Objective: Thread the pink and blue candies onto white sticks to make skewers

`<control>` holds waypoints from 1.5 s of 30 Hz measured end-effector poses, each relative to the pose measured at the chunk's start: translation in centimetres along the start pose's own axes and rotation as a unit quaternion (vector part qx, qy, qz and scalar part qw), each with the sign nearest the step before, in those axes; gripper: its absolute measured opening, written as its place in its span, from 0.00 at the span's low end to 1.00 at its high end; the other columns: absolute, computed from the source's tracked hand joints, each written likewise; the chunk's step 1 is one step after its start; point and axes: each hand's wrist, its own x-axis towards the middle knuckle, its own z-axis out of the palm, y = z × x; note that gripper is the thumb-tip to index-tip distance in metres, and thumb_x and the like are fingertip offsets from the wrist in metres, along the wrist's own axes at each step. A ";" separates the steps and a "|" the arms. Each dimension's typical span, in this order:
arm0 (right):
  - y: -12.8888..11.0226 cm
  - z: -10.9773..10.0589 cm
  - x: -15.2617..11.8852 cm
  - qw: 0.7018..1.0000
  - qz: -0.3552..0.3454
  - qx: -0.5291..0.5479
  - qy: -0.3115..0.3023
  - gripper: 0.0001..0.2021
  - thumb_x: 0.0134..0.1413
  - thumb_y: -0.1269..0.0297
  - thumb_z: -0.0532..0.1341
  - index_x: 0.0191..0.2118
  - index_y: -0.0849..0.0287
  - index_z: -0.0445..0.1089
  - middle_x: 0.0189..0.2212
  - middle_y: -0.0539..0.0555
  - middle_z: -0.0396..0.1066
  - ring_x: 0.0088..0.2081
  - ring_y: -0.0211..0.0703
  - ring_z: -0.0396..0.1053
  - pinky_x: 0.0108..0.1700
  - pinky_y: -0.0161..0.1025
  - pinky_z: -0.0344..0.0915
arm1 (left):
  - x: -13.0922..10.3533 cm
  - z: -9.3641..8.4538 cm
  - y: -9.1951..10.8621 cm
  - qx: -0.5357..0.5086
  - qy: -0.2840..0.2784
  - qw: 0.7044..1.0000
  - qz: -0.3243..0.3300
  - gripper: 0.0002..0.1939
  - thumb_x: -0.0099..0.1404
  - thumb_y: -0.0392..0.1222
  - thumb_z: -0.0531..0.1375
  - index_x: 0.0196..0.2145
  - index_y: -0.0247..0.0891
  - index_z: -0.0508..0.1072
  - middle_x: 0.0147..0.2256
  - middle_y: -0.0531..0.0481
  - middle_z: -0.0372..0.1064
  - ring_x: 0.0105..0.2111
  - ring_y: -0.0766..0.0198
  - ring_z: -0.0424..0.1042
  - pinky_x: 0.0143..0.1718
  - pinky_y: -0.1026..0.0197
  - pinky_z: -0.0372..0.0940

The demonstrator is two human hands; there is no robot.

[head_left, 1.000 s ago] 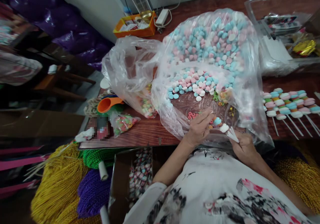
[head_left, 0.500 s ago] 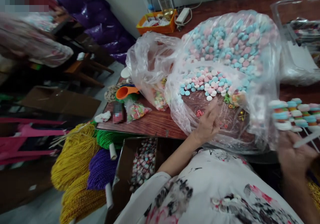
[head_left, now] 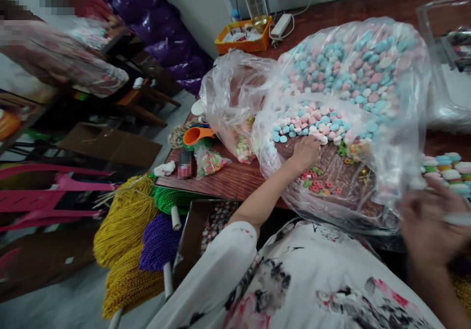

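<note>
A big clear plastic bag (head_left: 382,64) full of pink, blue and white round pieces lies on the wooden table, its mouth spread toward me. My left hand (head_left: 307,152) reaches into the mouth, fingers bent down at the near edge of the loose pieces (head_left: 312,120); what its fingertips hold, if anything, is hidden. Small red and green rings (head_left: 316,182) lie just below it. At the right edge my right hand (head_left: 434,216), blurred, is closed around white sticks, beneath stacked colourful pieces (head_left: 451,169).
Left of the bag are another clear bag (head_left: 235,84), an orange scoop (head_left: 196,134) and a small packet (head_left: 209,162). An orange tray (head_left: 243,39) stands behind. Yellow cord bundles (head_left: 125,221) and a cardboard box (head_left: 184,250) sit below the edge. A person (head_left: 66,54) sits far left.
My left hand has moved up and left to the edge of the loose pieces, uncovering more small rings. The view has shifted, and the stacked pieces sit farther right.
</note>
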 end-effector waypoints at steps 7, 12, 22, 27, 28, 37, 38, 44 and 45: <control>0.5 7.8 -0.7 0.987 0.051 0.025 -0.151 0.12 0.64 0.57 0.58 0.41 0.58 0.75 0.26 0.48 0.70 0.28 0.39 0.67 0.32 0.37 0.67 | 0.2 -1.4 -0.1 -0.045 -0.041 0.998 0.022 0.12 0.67 0.43 0.60 0.41 0.35 0.80 0.41 0.41 0.75 0.44 0.52 0.74 0.49 0.53 0.69; 1.6 7.2 -1.8 0.981 0.113 0.101 -0.121 0.10 0.63 0.56 0.60 0.34 0.56 0.70 0.23 0.45 0.65 0.21 0.34 0.57 0.23 0.34 0.56 | 2.8 -0.6 1.1 0.036 -0.020 0.998 0.053 0.16 0.70 0.34 0.54 0.52 0.32 0.74 0.53 0.36 0.70 0.51 0.51 0.72 0.51 0.54 0.67; 0.9 6.9 -1.1 0.979 0.075 0.088 -0.166 0.09 0.66 0.60 0.58 0.34 0.57 0.69 0.26 0.47 0.69 0.25 0.34 0.61 0.27 0.32 0.58 | 1.8 0.1 0.1 -0.074 -0.001 0.991 0.111 0.14 0.64 0.25 0.54 0.43 0.28 0.76 0.51 0.32 0.72 0.53 0.50 0.70 0.56 0.49 0.66; -1.0 7.2 -0.7 0.983 0.039 0.104 -0.148 0.08 0.65 0.62 0.59 0.44 0.58 0.73 0.24 0.46 0.68 0.23 0.34 0.61 0.26 0.33 0.59 | -0.8 -1.2 1.0 -0.557 0.042 0.829 -0.032 0.18 0.64 0.46 0.66 0.49 0.34 0.78 0.40 0.45 0.78 0.33 0.63 0.77 0.39 0.57 0.74; -1.5 7.3 -0.6 0.986 0.022 0.094 -0.138 0.09 0.65 0.63 0.59 0.45 0.58 0.74 0.24 0.45 0.67 0.23 0.34 0.62 0.27 0.33 0.60 | -1.4 -1.5 1.4 -0.634 0.033 0.771 -0.051 0.22 0.61 0.51 0.69 0.48 0.34 0.79 0.38 0.46 0.79 0.30 0.65 0.77 0.36 0.59 0.74; -4.4 6.8 -0.4 0.985 -0.106 -0.007 -0.137 0.10 0.63 0.69 0.59 0.46 0.58 0.76 0.24 0.47 0.69 0.23 0.36 0.65 0.28 0.33 0.62 | -4.7 -2.2 3.1 -0.799 0.092 0.581 -0.127 0.27 0.42 0.51 0.79 0.38 0.35 0.82 0.28 0.52 0.79 0.24 0.68 0.75 0.30 0.63 0.72; -4.3 6.8 -0.5 0.983 -0.105 -0.021 -0.147 0.11 0.63 0.69 0.59 0.47 0.58 0.76 0.24 0.47 0.69 0.24 0.36 0.66 0.28 0.34 0.62 | -4.8 -2.0 3.1 -0.803 0.093 0.575 -0.128 0.27 0.42 0.50 0.79 0.38 0.35 0.82 0.30 0.51 0.79 0.24 0.69 0.75 0.30 0.63 0.72; -3.9 7.0 -0.3 0.971 -0.126 -0.110 -0.172 0.16 0.59 0.72 0.56 0.49 0.60 0.76 0.24 0.49 0.72 0.22 0.38 0.66 0.27 0.35 0.61 | -5.1 -0.5 2.9 -0.800 0.108 0.578 -0.120 0.28 0.46 0.50 0.78 0.43 0.38 0.82 0.31 0.52 0.79 0.26 0.67 0.75 0.31 0.61 0.74; -3.9 7.0 -0.3 0.967 -0.137 -0.122 -0.175 0.17 0.58 0.74 0.55 0.49 0.60 0.76 0.24 0.49 0.73 0.21 0.38 0.66 0.26 0.35 0.61 | -5.1 -0.2 2.8 -0.788 0.116 0.594 -0.113 0.27 0.47 0.51 0.77 0.44 0.38 0.82 0.32 0.51 0.79 0.27 0.67 0.75 0.32 0.61 0.74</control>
